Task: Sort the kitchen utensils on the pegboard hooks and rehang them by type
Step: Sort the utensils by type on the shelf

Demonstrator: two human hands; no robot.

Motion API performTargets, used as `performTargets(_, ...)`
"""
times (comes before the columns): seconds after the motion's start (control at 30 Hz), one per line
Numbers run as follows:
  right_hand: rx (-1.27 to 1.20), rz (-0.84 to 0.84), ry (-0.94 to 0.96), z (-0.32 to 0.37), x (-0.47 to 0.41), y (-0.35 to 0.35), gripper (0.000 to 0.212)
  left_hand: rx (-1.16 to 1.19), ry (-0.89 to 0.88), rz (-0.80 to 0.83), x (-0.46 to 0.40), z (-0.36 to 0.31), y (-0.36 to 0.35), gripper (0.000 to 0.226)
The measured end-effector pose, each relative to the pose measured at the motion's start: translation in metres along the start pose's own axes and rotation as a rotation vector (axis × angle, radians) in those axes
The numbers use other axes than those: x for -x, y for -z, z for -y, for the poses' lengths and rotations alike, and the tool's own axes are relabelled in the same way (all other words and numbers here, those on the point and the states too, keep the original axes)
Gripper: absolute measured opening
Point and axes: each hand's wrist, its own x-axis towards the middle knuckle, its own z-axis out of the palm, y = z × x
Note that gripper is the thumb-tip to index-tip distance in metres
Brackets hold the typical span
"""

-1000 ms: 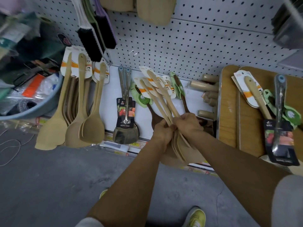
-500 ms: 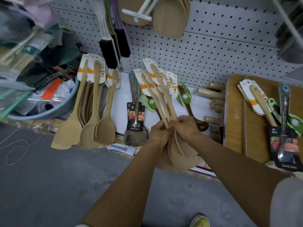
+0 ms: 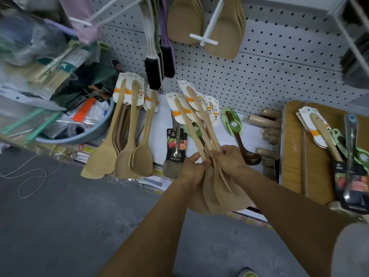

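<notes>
While both hands grip the same bunch of wooden spatulas [image 3: 201, 124], the view has tilted up over the last second: the pegboard [image 3: 279, 72] and a bare white hook [image 3: 207, 33] in front of hanging wooden turners [image 3: 225, 27] now show above the shelf. The left hand [image 3: 194, 168] and right hand [image 3: 231, 161] stay curled round the handles, knuckles touching, blades fanned below the wrists, card labels pointing up at the board. The bunch itself has barely shifted, held off the shelf near its front edge. I judge that gathering one type is done and hanging comes next. Loose spatulas [image 3: 127, 140] lie toward the shelf's left end, a dark ladle [image 3: 245, 148] just right of the hands.
</notes>
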Motion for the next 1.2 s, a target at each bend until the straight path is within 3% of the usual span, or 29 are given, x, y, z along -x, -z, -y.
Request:
performTargets(0.27, -0.055, -0.046, 0.003, 0.012, 0.015, -0.021, 0.023, -0.090, -0.034, -0.095, 0.011, -0.009, 0.022, 0.017)
performTargets(0.53, -0.182, -0.021, -0.019, 0.046, 0.022, -0.077, 0.015, -0.301, -0.112, -0.239, 0.015, -0.024, 0.079, 0.021)
performTargets(0.67, -0.179, -0.015, -0.018, 0.058, 0.018, -0.118, 0.031, -0.560, -0.158, -0.338, 0.014, -0.034, 0.126, 0.009)
performTargets(0.73, -0.169, -0.001, -0.046, 0.063, 0.015, -0.136, 0.037, -0.687, -0.130, -0.336, 0.013, -0.040, 0.144, 0.015)
performTargets(0.87, -0.150, 0.029, -0.094, 0.078, 0.009, -0.163, 0.018, -0.663, -0.056, -0.336, 0.004, -0.047, 0.173, 0.027)
performTargets(0.93, -0.147, 0.033, -0.110, 0.081, 0.005, -0.173, 0.018, -0.673, -0.031, -0.329, 0.002, -0.052, 0.182, 0.028)
performTargets(1.07, -0.150, 0.031, -0.080, 0.089, 0.001, -0.184, 0.018, -0.697, -0.035, -0.307, 0.002, -0.064, 0.197, 0.027)
performTargets(1.2, -0.154, -0.001, -0.029, 0.103, -0.009, -0.197, 0.021, -0.708, -0.070, -0.329, -0.002, -0.074, 0.212, 0.040)
